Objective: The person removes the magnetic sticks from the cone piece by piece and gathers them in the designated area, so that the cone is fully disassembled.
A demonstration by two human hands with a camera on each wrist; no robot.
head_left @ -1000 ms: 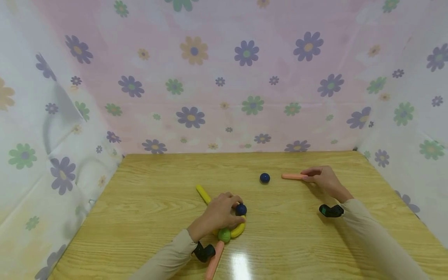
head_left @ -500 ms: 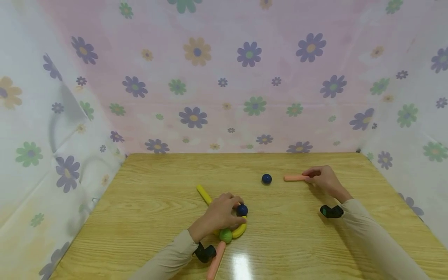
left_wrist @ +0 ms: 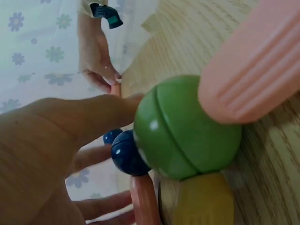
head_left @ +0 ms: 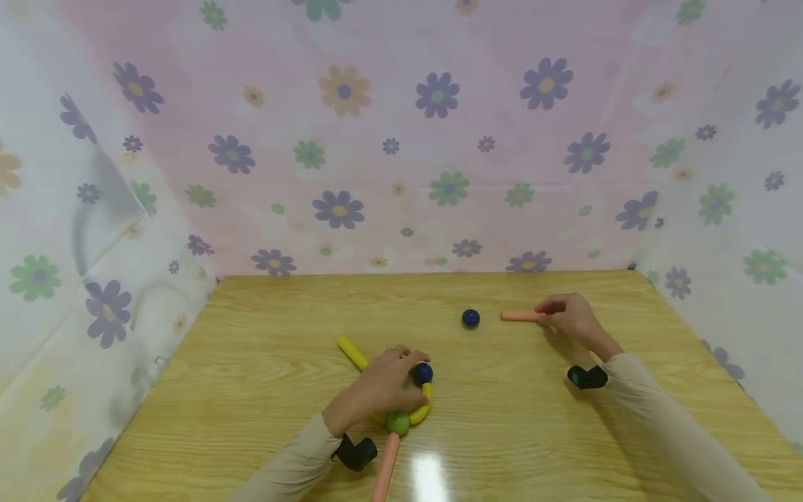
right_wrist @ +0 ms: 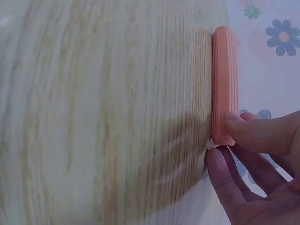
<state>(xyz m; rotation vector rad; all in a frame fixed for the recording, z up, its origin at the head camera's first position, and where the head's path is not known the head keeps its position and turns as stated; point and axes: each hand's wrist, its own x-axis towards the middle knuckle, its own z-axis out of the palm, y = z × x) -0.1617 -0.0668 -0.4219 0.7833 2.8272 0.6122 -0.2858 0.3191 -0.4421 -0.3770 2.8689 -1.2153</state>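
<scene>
Flowered cloth (head_left: 364,139) rises behind a wooden bench (head_left: 533,432), where the grip of the right hand (head_left: 572,319) pinches one end of a salmon stick (head_left: 518,316) near the farther blue ball (head_left: 470,318). The left hand (head_left: 381,382) holds a ball-and-stick cluster (head_left: 398,422), fingers at its nearer blue ball (head_left: 423,374), thumb by its curved yellow piece (head_left: 422,413).

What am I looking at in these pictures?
No robot here: this is a person working bare-handed. The wide picture comes from a camera worn on the head, the two close ones from wrist cameras. On the wooden table are a green ball, a near blue ball, a far blue ball, yellow pieces and a near pink stick. The right hand pinches a far pink stick. The left hand is at the near blue ball; whether it grips anything is hard to tell.
</scene>
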